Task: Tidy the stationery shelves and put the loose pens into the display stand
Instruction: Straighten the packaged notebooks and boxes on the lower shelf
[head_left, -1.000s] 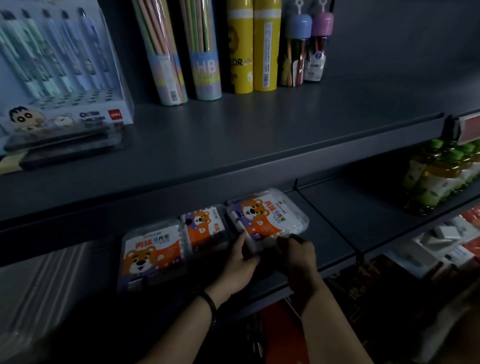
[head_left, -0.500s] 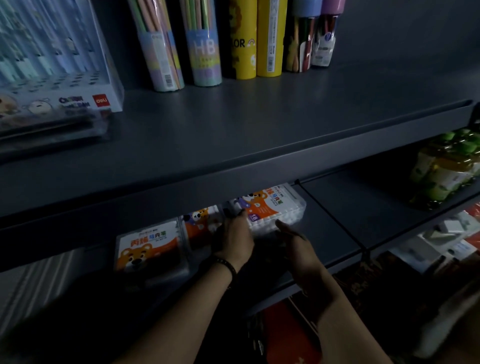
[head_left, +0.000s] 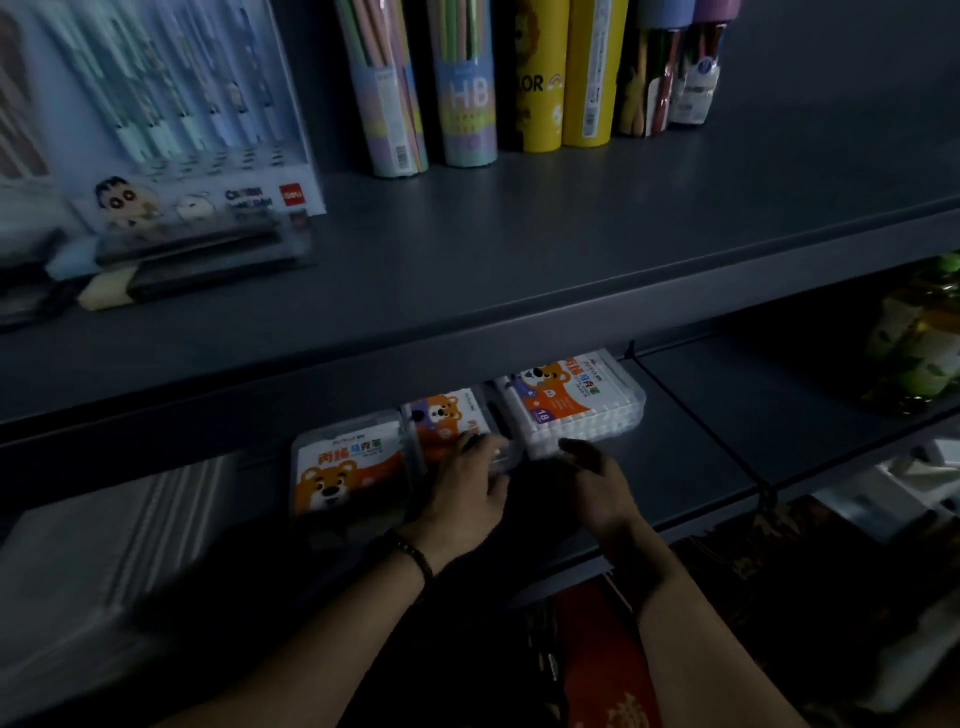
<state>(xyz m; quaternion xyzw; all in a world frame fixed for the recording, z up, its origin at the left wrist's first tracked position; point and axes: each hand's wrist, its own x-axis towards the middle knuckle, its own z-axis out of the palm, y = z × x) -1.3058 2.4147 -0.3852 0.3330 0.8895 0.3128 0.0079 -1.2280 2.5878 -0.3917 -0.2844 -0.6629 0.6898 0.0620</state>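
Three clear marker boxes with orange bear labels lie side by side on the lower shelf: a left box (head_left: 348, 467), a middle box (head_left: 447, 415) and a right box (head_left: 576, 397). My left hand (head_left: 467, 486) rests its straight fingers on the front of the middle box. My right hand (head_left: 597, 480) hovers just in front of the right box, fingers relaxed and holding nothing. The pen display stand (head_left: 171, 130) with a cartoon label stands at the upper shelf's left. Dark loose pens (head_left: 197, 260) lie in front of it.
Pencil tubes (head_left: 462, 88) and yellow tubes (head_left: 566, 73) stand at the back of the grey upper shelf (head_left: 571, 223). Green-capped bottles (head_left: 919, 343) sit at the right. A wire divider (head_left: 696, 415) splits the lower shelf. A ribbed pale pack (head_left: 104, 545) lies at the lower left.
The right box has slid back under the upper shelf. My left hand has shifted from it to the middle box, and my right hand has let go and drawn back slightly.
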